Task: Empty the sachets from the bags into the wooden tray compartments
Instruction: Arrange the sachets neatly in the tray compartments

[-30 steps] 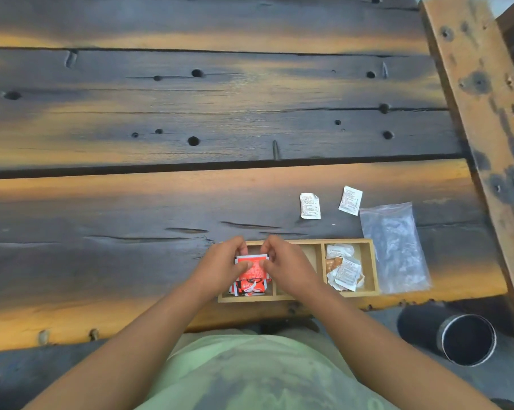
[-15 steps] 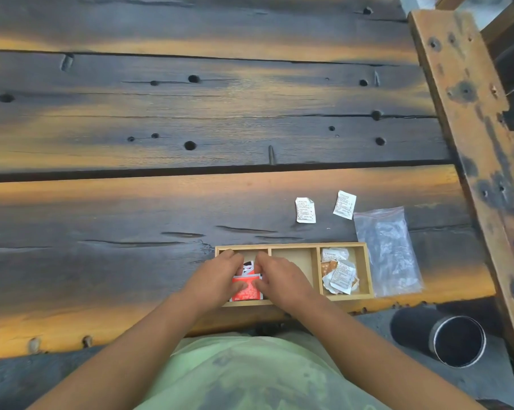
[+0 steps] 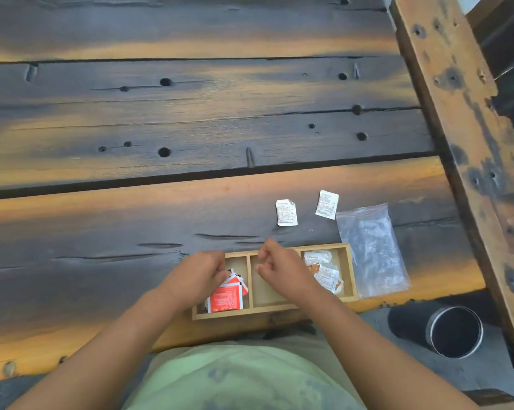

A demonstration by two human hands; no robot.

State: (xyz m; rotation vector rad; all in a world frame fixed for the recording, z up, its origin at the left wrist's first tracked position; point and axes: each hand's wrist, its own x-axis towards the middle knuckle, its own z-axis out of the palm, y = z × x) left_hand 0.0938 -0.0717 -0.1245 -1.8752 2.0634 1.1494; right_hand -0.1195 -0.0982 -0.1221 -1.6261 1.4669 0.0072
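Loose sachets [image 3: 286, 212] (beyond tray [image 3: 350, 270])

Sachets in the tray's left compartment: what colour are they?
Red with white edges and print, the sachets show best in the head view.

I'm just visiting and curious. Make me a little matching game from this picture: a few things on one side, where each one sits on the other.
Things:
1. red sachets
2. clear plastic bag
3. two white sachets
4. dark cylinder

Places:
A. on the table beyond the wooden tray
B. left tray compartment
C. below the table edge, lower right
D. on the table just right of the tray

Pairs: 1-B, 2-D, 3-A, 4-C
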